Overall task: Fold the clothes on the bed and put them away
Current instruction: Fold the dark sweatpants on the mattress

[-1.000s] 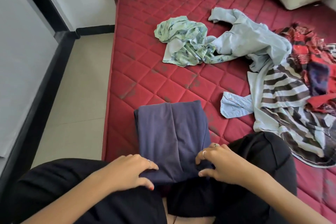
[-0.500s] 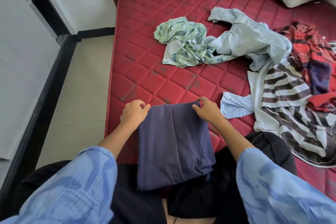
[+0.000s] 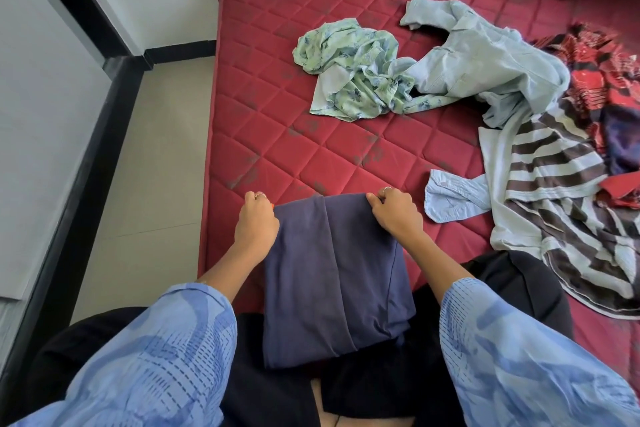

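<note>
Gripping the navy garment point(image 3: 332, 274) at its far corners, lower centre, the left hand point(image 3: 256, 224) and right hand point(image 3: 398, 215) pinch closed, likely readying another fold.

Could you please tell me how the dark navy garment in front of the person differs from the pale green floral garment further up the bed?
The dark navy garment is folded into a neat flat rectangle; the pale green floral garment lies crumpled. The navy one is plain, the green one printed. The left hand and right hand grip the navy one's far corners; nothing touches the green one. Both lie on the red quilted mattress.
</note>
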A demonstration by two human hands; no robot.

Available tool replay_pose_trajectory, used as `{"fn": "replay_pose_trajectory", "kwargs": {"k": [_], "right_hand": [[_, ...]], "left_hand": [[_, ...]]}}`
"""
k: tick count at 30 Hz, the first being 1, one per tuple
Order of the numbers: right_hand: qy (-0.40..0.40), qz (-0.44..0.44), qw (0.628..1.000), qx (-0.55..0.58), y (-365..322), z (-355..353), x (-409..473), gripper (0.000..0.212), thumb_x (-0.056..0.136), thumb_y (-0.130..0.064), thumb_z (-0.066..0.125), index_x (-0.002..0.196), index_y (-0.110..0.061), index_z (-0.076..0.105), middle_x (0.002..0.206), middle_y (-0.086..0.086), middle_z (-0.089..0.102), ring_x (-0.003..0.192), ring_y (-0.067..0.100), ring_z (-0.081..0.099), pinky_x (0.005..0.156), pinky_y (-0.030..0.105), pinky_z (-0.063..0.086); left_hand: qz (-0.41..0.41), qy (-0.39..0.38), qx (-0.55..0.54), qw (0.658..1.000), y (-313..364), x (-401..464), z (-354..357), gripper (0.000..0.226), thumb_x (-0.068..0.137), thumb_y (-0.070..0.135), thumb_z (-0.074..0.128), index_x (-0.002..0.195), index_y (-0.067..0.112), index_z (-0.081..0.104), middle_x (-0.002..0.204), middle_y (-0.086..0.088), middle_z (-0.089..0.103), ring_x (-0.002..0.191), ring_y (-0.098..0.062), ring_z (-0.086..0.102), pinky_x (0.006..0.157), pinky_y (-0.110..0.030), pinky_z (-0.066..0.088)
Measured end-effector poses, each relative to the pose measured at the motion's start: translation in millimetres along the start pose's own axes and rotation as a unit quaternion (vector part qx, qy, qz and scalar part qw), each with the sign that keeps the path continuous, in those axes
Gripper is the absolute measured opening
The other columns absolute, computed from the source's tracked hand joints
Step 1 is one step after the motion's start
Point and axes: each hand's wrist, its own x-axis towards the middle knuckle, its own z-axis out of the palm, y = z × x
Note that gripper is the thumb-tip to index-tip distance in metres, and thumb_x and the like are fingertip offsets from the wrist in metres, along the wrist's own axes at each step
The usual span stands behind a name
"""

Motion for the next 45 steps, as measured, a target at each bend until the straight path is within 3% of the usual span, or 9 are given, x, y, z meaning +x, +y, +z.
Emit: {"fn": "replay_pose_trajectory", "kwargs": {"k": [4,10,16,23,27,30,32,37,45], "right_hand": [[-0.007,-0.011,1.0,-0.007,1.0,-1.0,-1.3,0.04,0.095,-0.04,0.049,0.065,-0.015,0.04,0.086,0.007,0.055,0.081,0.031,0.05,0.072,0.035,0.038],[-0.002,-0.03,0.998,-0.052,-2.2,-5.2,-3.2,0.03,0.096,-0.036,0.047,0.084,-0.01,0.057,0.095,0.01,0.058,0.094,0.036,0.056,0.075,0.037,0.038],[0.043,0.0,0.999,0.017,3.6,-9.0,0.5,0.031,0.09,-0.029,0.05,0.065,-0.011,0.05,0.086,0.013,0.06,0.083,0.036,0.056,0.069,0.036,0.042],[0.064,0.024,0.995,0.079,11.6,-5.2,1.2,0.036,0.092,-0.028,0.054,0.061,-0.011,0.046,0.077,0.011,0.056,0.076,0.031,0.051,0.067,0.033,0.036],[-0.007,0.019,0.996,0.085,15.1,-10.8,-3.1,0.051,0.096,-0.033,0.053,0.055,-0.014,0.029,0.057,0.004,0.039,0.068,0.026,0.044,0.062,0.032,0.03],[-0.058,0.04,0.997,0.032,21.9,-17.7,-22.9,0.046,0.094,-0.049,0.05,0.068,-0.012,0.042,0.072,0.008,0.047,0.082,0.03,0.052,0.071,0.035,0.037],[-0.076,0.05,0.996,-0.007,29.7,-22.4,-44.6,0.049,0.091,-0.049,0.055,0.102,-0.001,0.054,0.104,0.022,0.056,0.108,0.037,0.055,0.086,0.038,0.041],[-0.196,0.013,0.971,-0.134,43.1,-37.7,-116.4,0.036,0.091,-0.043,0.059,0.076,-0.013,0.046,0.106,0.015,0.065,0.107,0.031,0.059,0.08,0.031,0.041],[-0.205,0.014,0.968,-0.142,44.0,-19.2,-149.1,0.037,0.092,-0.038,0.059,0.072,-0.01,0.044,0.079,0.014,0.066,0.08,0.028,0.067,0.074,0.033,0.052]], "left_hand": [[-0.065,-0.005,0.065,0.996,-0.2,-2.2,-5.2,0.045,0.101,0.034,0.04,0.127,-0.003,0.046,0.124,-0.022,0.055,0.115,-0.041,0.054,0.087,-0.046,0.045],[0.035,-0.026,0.151,0.988,-4.0,7.9,-6.7,0.032,0.101,0.024,0.037,0.114,0.009,0.062,0.114,-0.016,0.063,0.107,-0.037,0.059,0.08,-0.04,0.043],[0.041,0.037,0.126,0.99,-29.2,14.5,-19.1,0.035,0.101,0.028,0.037,0.111,0.008,0.065,0.109,-0.023,0.065,0.101,-0.044,0.06,0.078,-0.043,0.047],[-0.059,0.034,0.023,0.997,-49.0,16.3,-15.0,0.037,0.1,0.033,0.041,0.103,0.004,0.064,0.11,-0.025,0.062,0.103,-0.045,0.056,0.075,-0.042,0.042],[-0.103,0.013,-0.064,0.992,-41.8,13.6,-14.7,0.043,0.101,0.037,0.037,0.107,0.003,0.063,0.117,-0.026,0.059,0.111,-0.044,0.051,0.083,-0.043,0.041],[-0.118,-0.046,-0.043,0.991,-37.0,-12.6,-11.8,0.064,0.099,0.053,0.026,0.119,0.001,0.058,0.122,-0.026,0.057,0.112,-0.044,0.053,0.092,-0.045,0.041],[-0.111,-0.092,-0.003,0.99,-37.7,-42.3,-9.9,0.078,0.094,0.066,0.02,0.119,0.002,0.057,0.119,-0.024,0.058,0.108,-0.043,0.056,0.092,-0.045,0.042],[-0.045,-0.181,0.027,0.982,-51.8,-123.2,-7.2,0.056,0.09,0.065,0.04,0.075,0.013,0.054,0.088,-0.009,0.063,0.088,-0.034,0.062,0.074,-0.038,0.049],[-0.067,-0.218,-0.056,0.972,-54.1,-163.6,-0.9,0.023,0.096,0.025,0.055,0.081,0.008,0.053,0.072,-0.006,0.065,0.051,-0.013,0.062,0.045,-0.021,0.045]]}}
